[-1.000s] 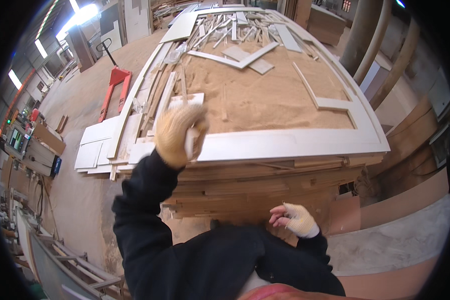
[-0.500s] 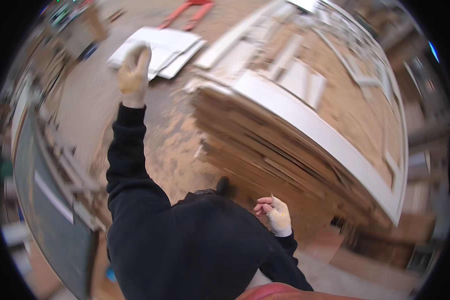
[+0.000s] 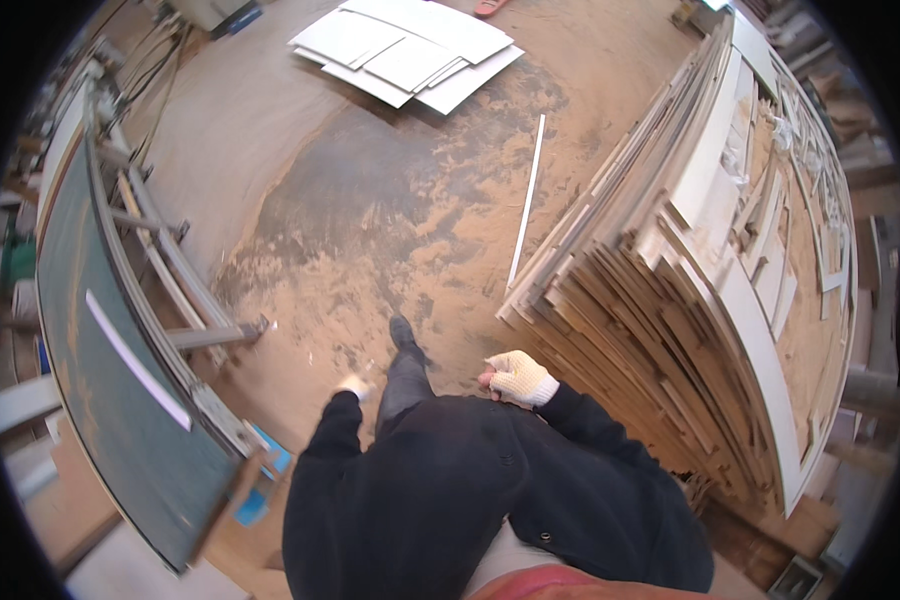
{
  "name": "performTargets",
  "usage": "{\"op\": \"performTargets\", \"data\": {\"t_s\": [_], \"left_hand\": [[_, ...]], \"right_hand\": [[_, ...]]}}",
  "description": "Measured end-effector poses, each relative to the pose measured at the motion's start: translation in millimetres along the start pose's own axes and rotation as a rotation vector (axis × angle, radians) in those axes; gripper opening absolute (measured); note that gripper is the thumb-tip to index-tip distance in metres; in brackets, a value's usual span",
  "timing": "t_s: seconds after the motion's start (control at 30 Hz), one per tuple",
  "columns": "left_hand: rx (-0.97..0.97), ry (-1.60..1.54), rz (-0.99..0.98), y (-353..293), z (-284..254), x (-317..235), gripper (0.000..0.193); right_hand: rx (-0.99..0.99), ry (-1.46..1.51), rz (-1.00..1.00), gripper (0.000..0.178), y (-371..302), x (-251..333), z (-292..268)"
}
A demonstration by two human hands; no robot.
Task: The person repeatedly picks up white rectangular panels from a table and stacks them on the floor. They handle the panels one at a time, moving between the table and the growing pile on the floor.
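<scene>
My right hand [image 3: 518, 378], in a cream knitted glove with bare fingertips, is held in front of my body with its fingers curled in. Nothing shows in it. Lower on the left, my left hand [image 3: 353, 386] hangs beside my leg, small and smeared by motion, so its fingers are not readable. Nearest to my right hand is a tall stack of brown boards [image 3: 620, 350]. A long thin white strip [image 3: 528, 200] lies ahead on the dusty floor, its near end close to the stack.
White panels [image 3: 410, 45] lie in a pile at the far middle. On the left stands a dark green-topped table [image 3: 120, 370] with a metal frame and a pale strip on it. White offcuts [image 3: 765, 240] lie on top of the board stack. Sawdust covers the floor [image 3: 370, 220].
My left arm, stretched forward before, has dropped to my side. My view has swung right-to-left across the scene, with the board stack now farther right. The right hand stays curled near my body.
</scene>
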State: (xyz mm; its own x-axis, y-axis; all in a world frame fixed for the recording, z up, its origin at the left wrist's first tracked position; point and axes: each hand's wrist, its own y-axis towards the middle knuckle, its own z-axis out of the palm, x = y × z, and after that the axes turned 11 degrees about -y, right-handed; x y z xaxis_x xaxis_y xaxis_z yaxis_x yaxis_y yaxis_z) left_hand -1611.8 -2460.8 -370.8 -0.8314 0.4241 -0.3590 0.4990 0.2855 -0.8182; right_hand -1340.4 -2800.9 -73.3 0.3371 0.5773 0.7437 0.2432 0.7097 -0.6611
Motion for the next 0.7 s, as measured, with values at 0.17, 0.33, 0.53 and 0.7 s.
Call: {"op": "performTargets", "data": {"t_s": [0.17, 0.33, 0.53, 0.7], "left_hand": [[0.188, 0.087, -0.039, 35.2, -58.0, -5.6, 0.043], [0.124, -0.204, 0.160, 84.5, -155.1, -87.8, 0.036], [-0.012, -0.909, 0.060, 137.6, -228.4, -138.0, 0.028], [-0.113, -0.219, -0.043, 175.0, -241.2, -160.6, 0.040]], "right_hand": [[-0.136, 0.094, 0.109, 0.014, 192.4, -20.5, -15.1], [-0.260, -0.407, 0.433, 0.018, 303.4, -89.5, -74.5], [-0.485, -0.655, 0.583, 0.037, 382.8, -142.9, -143.6], [-0.433, -0.384, 0.629, 0.041, 465.9, -175.5, -209.1]]}}
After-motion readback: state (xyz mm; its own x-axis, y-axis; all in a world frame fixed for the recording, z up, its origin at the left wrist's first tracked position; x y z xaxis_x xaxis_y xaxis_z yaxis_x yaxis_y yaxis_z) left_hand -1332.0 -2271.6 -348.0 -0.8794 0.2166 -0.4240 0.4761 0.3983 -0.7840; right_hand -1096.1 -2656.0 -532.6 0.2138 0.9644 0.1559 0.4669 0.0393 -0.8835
